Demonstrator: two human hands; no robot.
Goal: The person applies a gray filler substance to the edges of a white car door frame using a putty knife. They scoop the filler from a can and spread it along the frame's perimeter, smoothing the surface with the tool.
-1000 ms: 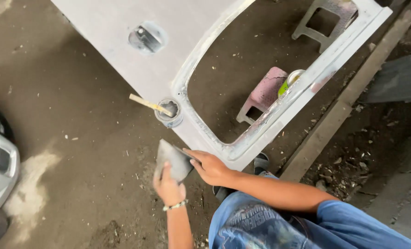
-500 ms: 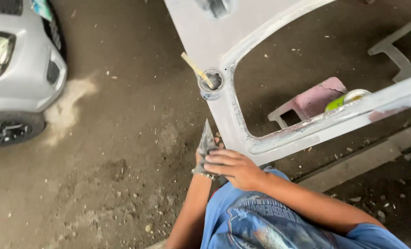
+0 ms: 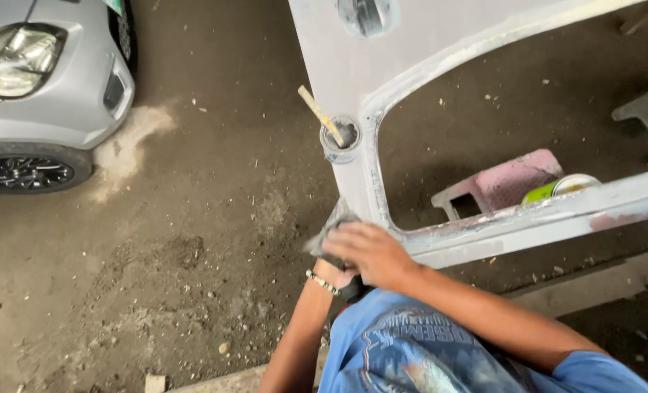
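— Grey sheet [image 3: 332, 222], folded, sits under the right hand [image 3: 367, 252], at the panel's [image 3: 360, 80] lower corner?

— Yes. Right hand lies flat over it, fingers pressed together, covering most of it. A second ago the sheet was held up in the air between both hands; now it is down against the corner.

— And the left hand [image 3: 336, 274]?

— Mostly hidden beneath the right one; only the wrist with a bead bracelet [image 3: 321, 282] shows. Whether it grips the sheet, I cannot tell.

— Farther out?

— Just above the hands, a small cup [image 3: 340, 140] with a wooden stick [image 3: 321, 115] rests on the panel. To the right, past the frame, a pink block [image 3: 502, 183] and a green can [image 3: 560, 187]. Far left, a silver car [image 3: 44, 80].
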